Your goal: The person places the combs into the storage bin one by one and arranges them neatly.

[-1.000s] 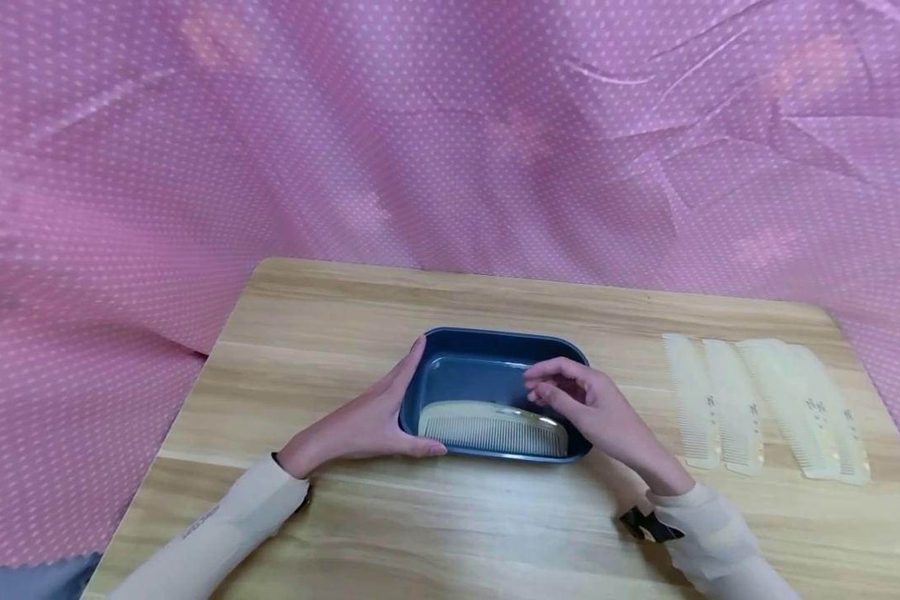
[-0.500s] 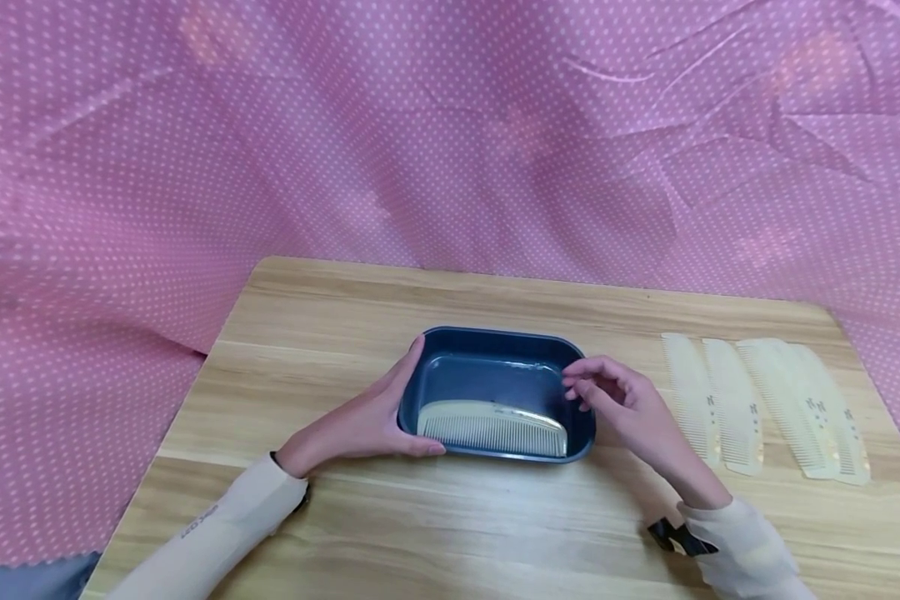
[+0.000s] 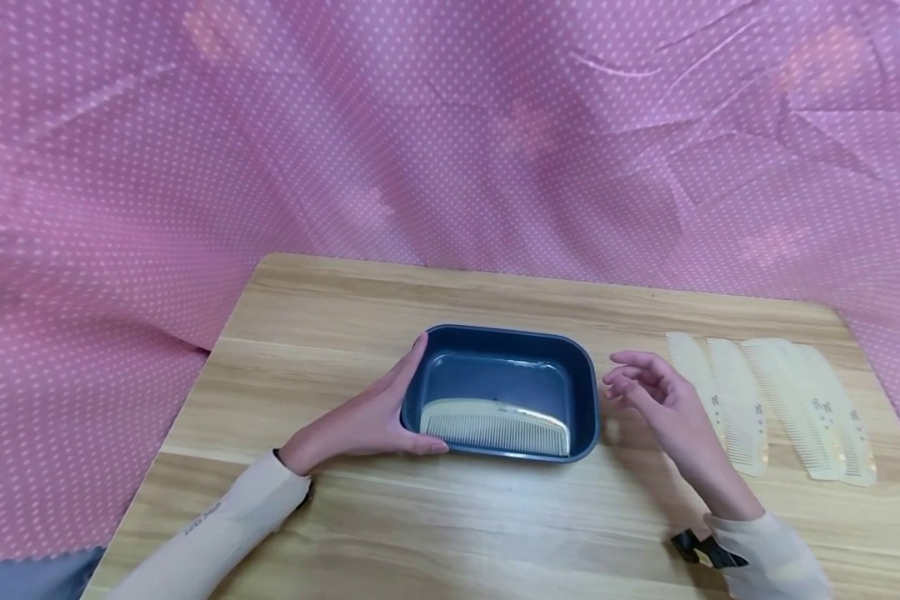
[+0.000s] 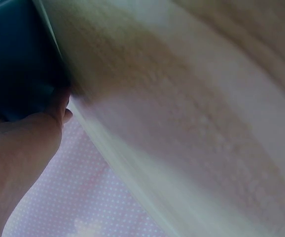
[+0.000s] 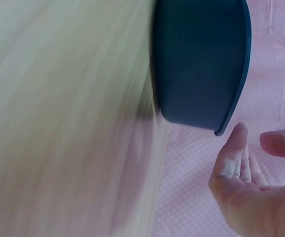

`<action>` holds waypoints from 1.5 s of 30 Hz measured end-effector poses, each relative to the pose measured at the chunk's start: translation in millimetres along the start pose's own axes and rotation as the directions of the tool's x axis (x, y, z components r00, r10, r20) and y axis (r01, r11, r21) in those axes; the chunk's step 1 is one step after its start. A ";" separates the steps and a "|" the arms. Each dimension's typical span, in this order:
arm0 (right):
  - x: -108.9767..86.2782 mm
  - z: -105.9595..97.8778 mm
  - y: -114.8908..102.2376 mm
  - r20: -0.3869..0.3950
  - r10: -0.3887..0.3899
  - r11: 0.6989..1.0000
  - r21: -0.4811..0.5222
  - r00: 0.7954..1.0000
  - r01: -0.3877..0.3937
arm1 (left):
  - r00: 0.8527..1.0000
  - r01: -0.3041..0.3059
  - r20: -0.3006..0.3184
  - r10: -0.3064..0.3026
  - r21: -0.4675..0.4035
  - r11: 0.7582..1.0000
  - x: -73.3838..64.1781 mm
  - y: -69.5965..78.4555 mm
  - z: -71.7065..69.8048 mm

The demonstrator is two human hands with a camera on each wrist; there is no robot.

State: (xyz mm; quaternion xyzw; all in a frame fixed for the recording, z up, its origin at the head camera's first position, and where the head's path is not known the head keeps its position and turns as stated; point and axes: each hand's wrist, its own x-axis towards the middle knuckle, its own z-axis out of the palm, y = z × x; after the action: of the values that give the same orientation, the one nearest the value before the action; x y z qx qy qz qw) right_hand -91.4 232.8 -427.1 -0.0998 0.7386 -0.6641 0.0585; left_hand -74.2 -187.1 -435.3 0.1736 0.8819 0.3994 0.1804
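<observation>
A dark blue rectangular box point(image 3: 495, 377) stands on the wooden table. Inside, along its near wall, a pale yellow comb point(image 3: 495, 425) lies with its teeth toward the front. My left hand point(image 3: 371, 417) holds the box's left end, thumb along the near side and fingers at the far-left corner. In the left wrist view, that hand point(image 4: 26, 143) meets the box's dark wall point(image 4: 19, 54). My right hand point(image 3: 663, 398), fingers loosely bent and holding nothing, hovers between the box and several pale combs point(image 3: 738, 400). The right wrist view has the hand point(image 5: 256, 192) apart from the box point(image 5: 201, 64).
The combs lie side by side at the table's right, and the rightmost two overlap point(image 3: 802, 400). My right hand partly hides the leftmost comb point(image 3: 692, 360). A pink dotted cloth point(image 3: 450, 142) hangs behind the table point(image 3: 330, 517).
My right hand has moved out of the box and rightward, toward the combs. The left hand stays on the box, and the comb inside has not moved.
</observation>
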 end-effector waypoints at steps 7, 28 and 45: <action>-6.5 -14.1 3.9 -0.057 0.038 0.999 0.029 0.998 -0.037 | 1.000 0.005 -0.004 -0.005 -0.009 1.000 -0.8 -0.1 -0.4; -17.8 -55.2 12.7 -0.136 0.219 0.882 -0.397 0.966 -0.255 | 1.000 0.017 0.002 -0.017 -0.017 1.000 -3.1 -0.8 -0.5; -10.6 -79.1 29.1 -0.164 0.140 0.772 -0.600 0.977 -0.211 | 0.999 0.026 0.019 -0.026 -0.026 0.999 -0.5 2.1 -0.9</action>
State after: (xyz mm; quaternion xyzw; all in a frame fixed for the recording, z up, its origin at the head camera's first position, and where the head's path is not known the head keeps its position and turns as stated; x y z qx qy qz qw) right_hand -100.5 314.7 -447.8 -0.0073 0.9222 -0.3840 0.0438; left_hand -73.9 -186.6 -433.0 0.1635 0.8770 0.4070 0.1962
